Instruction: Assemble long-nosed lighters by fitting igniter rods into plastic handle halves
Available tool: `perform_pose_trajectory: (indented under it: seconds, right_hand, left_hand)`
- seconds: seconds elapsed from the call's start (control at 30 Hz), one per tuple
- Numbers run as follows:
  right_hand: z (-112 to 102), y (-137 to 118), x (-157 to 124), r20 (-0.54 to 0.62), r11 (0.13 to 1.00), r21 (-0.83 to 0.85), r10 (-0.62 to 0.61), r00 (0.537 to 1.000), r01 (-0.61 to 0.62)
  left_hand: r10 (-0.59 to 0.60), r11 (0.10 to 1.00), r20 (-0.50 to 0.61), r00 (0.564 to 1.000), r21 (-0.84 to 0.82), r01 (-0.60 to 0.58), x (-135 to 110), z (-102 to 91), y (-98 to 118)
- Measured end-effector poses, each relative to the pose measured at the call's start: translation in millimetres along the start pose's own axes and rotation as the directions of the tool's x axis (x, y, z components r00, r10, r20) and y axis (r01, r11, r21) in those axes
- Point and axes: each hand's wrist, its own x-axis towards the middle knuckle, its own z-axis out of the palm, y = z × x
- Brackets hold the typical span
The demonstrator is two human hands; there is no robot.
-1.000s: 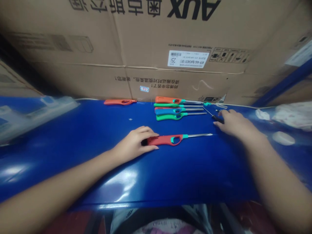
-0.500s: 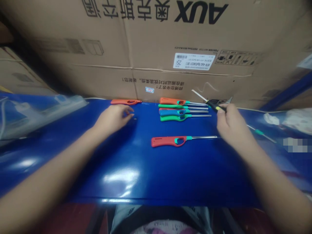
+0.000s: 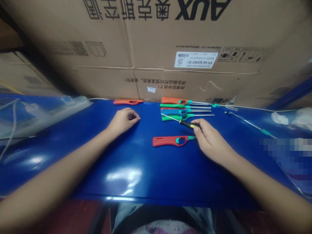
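Observation:
My right hand (image 3: 211,138) grips a screwdriver (image 3: 187,124) with a black and yellow handle. Its thin shaft points left, over the handle of a green long-nosed lighter (image 3: 168,118). Below the screwdriver lies a red long-nosed lighter (image 3: 163,141), its metal tube hidden by my right hand. Thumb and fingertips of my left hand (image 3: 123,121) come together in a pinch just above the blue table; whatever is between them is too small to make out. Behind that hand, an orange lighter body (image 3: 124,102) without a metal tube rests against the carton.
Several long-nosed lighters, among them a blue one (image 3: 170,111) and an orange one (image 3: 170,100), lie in a row by the large carton (image 3: 146,58). A metal tube with a green end (image 3: 265,131) lies at the right. Plastic bags (image 3: 53,113) sit at the left.
My right hand has brought the screwdriver left and nearer, over the lighters. My left hand has shifted slightly right and closed its fingers where a tiny piece lay on the table.

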Motion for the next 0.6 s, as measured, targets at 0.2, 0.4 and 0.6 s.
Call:
perform_pose_trajectory:
  seconds: [0.2, 0.4, 0.6]
  right_hand:
    - [0, -3, -2, 0.027, 0.999, 0.025, -0.038, 0.999, 0.037]
    - [0, -2, -2, 0.04, 0.999, 0.029, -0.042, 0.998, 0.04]
    - [-1, -1, -1, 0.018, 0.998, 0.028, -0.05, 0.999, 0.05]
  left_hand:
    - [-0.019, 0.999, -0.024, 1.0, -0.048, 0.017, 0, 2.8, 0]
    - [-0.081, 0.991, -0.035, 0.996, -0.112, 0.077, 3, 1.2, -2]
    - [-0.114, 0.989, -0.022, 0.993, -0.094, 0.112, 8, -11.2, -6]
